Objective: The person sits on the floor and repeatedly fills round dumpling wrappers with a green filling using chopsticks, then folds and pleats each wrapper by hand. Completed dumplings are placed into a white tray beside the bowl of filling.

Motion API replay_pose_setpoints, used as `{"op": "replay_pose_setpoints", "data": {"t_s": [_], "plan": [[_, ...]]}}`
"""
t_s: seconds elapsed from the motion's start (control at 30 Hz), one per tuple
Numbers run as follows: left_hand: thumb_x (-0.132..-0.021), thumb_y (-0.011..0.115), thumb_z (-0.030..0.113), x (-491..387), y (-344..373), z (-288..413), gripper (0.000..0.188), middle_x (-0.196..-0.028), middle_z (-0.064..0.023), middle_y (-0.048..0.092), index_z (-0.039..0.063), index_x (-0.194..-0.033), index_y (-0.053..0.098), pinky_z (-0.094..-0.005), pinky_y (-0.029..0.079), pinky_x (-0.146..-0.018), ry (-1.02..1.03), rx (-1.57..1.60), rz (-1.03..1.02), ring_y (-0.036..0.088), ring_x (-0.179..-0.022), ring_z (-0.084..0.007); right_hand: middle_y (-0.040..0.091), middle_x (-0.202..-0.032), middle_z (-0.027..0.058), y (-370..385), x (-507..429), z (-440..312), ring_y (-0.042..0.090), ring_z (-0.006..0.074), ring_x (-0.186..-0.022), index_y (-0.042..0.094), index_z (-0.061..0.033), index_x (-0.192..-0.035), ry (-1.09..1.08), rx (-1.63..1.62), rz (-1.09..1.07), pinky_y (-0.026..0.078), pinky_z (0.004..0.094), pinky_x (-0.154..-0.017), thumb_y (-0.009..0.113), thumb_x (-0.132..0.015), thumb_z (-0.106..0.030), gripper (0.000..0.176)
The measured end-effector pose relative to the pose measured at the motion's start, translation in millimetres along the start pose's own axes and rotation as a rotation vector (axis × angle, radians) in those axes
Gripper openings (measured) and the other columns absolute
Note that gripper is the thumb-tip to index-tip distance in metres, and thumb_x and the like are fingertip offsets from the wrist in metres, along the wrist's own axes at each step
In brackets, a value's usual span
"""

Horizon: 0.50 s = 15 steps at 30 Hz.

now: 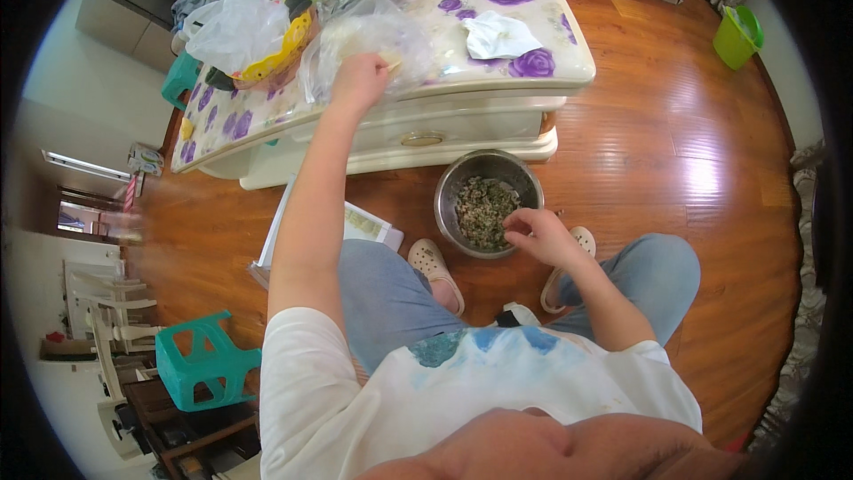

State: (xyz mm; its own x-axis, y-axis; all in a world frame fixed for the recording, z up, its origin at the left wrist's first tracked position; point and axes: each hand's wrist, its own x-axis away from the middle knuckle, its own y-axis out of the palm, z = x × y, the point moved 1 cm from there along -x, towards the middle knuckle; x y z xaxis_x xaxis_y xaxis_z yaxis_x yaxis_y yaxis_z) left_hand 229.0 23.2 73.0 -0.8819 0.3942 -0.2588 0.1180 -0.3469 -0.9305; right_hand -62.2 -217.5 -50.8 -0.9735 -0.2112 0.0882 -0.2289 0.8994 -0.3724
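My left hand (362, 82) reaches over the near edge of the table, fingers pinched on a thin pale piece (394, 67) that looks like a dough wrapper. Under and around it lies a clear plastic bag (380, 30) with pale contents. My right hand (543, 237) hovers at the lower right rim of a stainless steel bowl (444, 210) on the floor. Its fingers are curled, and whether they grip anything is unclear. Inside the bowl sits a chopped green and pinkish filling (483, 213).
The flower-patterned table (460, 70) bears a yellow basket (280, 53) with white plastic bags and a crumpled white tissue (500, 37). A white box-like object (373, 227) is partly behind my left arm. A teal plastic stool (200, 360) stands left, a green bin (738, 39) far right.
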Motion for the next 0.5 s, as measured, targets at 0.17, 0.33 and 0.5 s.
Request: {"op": "replay_pose_setpoints", "data": {"t_s": [0.17, 0.33, 0.5], "plan": [[-0.078, 0.066, 0.022, -4.0, -2.0, -16.4, 0.021, -0.077, -0.0116, 0.071, 0.004, -0.085, 0.073, -0.0345, 0.052, -0.066, -0.092, 0.115, 0.024, 0.067, -0.068, -0.0219, 0.067, -0.083, 0.0164, 0.1, 1.0, -1.6, 0.066, 0.0252, -0.077, 0.064, 0.0025, -0.100, -0.016, -0.013, -0.005, 0.052, 0.0339, -0.072, 0.068, -0.082, -0.011, 0.023], [-0.079, 0.065, 0.019, -17.1, 5.9, -37.7, 0.019, -0.070, -0.0107, 0.069, 0.002, -0.085, 0.072, -0.0319, 0.052, -0.058, -0.212, 0.286, 0.153, 0.065, -0.055, -0.0176, 0.068, -0.085, 0.0165, -1.5, 0.6, -4.1, 0.066, 0.0256, -0.079, 0.065, 0.0024, -0.100, 0.041, -0.010, -0.027, 0.052, 0.0344, -0.072, 0.068, -0.083, -0.013, 0.023], [-0.078, 0.064, 0.018, -18.6, 6.6, -42.9, 0.018, -0.066, -0.0077, 0.068, 0.001, -0.083, 0.070, -0.0307, 0.052, -0.057, -0.145, 0.207, 0.260, 0.064, -0.054, -0.0146, 0.068, -0.087, 0.0167, -1.4, 0.3, -4.5, 0.066, 0.0257, -0.080, 0.065, 0.0024, -0.100, 0.051, 0.003, -0.029, 0.052, 0.0342, -0.073, 0.069, -0.083, -0.013, 0.024]]}}
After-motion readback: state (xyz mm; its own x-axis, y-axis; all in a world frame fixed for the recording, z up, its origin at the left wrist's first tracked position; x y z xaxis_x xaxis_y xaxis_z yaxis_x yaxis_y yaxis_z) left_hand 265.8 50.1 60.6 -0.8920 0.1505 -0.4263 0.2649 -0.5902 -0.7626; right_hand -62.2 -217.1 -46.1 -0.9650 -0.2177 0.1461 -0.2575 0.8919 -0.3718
